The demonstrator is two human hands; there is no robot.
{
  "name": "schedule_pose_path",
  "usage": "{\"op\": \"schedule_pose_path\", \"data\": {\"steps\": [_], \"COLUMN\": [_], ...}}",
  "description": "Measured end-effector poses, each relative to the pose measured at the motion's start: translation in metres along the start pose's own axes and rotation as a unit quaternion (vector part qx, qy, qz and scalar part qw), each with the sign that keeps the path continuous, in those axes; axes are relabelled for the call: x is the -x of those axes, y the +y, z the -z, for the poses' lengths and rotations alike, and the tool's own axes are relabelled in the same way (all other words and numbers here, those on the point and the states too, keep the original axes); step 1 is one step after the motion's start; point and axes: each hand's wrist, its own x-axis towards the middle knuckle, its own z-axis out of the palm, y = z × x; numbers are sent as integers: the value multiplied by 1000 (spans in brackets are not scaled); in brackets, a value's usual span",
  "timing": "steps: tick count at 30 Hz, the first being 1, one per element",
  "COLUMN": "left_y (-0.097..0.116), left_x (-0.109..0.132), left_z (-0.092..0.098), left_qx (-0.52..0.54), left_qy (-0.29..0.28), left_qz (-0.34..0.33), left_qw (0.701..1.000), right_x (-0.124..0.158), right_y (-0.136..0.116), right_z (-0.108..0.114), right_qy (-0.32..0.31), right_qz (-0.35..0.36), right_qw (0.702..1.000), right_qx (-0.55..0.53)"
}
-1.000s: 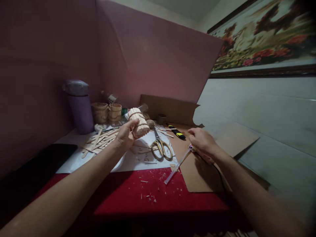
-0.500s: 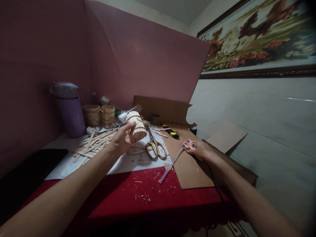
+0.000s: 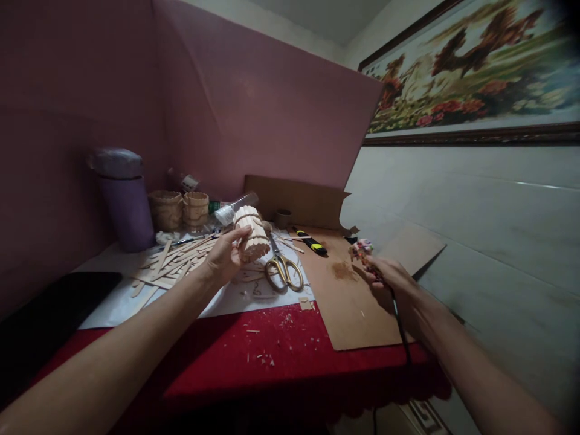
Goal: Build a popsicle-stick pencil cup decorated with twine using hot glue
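My left hand (image 3: 228,252) is closed around a small cup of upright wooden craft sticks (image 3: 252,237), bound with two bands of twine. It is held tilted above the white paper. At the right, my right hand (image 3: 385,273) grips a flower-patterned hot glue gun (image 3: 362,249), raised over the cardboard, its black cord (image 3: 399,323) hanging below. Gold-handled scissors (image 3: 284,273) lie just right of the cup. To the left is a pile of loose craft sticks (image 3: 179,263).
Two finished-looking stick cups (image 3: 196,208) stand by a purple bin (image 3: 128,214) at the back left. A black and yellow utility knife (image 3: 310,242) and a tape roll (image 3: 283,217) lie near the cardboard sheet (image 3: 348,323). Wood scraps dot the red cloth (image 3: 217,356).
My right hand has lifted the glue gun off the cardboard and turned it; its translucent glue stick no longer shows. A brown stain is now uncovered there. My left hand stays almost still.
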Motion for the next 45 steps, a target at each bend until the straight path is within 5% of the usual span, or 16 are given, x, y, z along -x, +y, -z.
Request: {"op": "schedule_pose_path", "data": {"steps": [6,13,19,25,45], "left_y": [-5,-15,-19,-22,-23], "left_x": [1,3,7,7,11], "left_z": [3,6,4,6,3], "left_qx": [-33,-52,-56,-89,-88], "left_qy": [-34,-107,-150,-216,-227], "left_qz": [28,100,108,66,60], "left_qw": [998,988,981,970,968], "right_x": [42,83,96,98,100], "right_y": [-30,-44,-50,-52,-53], "right_z": [-23,-68,-94,-112,-121], "right_qy": [-48,-185,-232,-245,-231], "right_qz": [5,-11,1,24,7], "right_qw": [991,980,973,969,972], "right_qx": [-123,-66,-10,19,52]}}
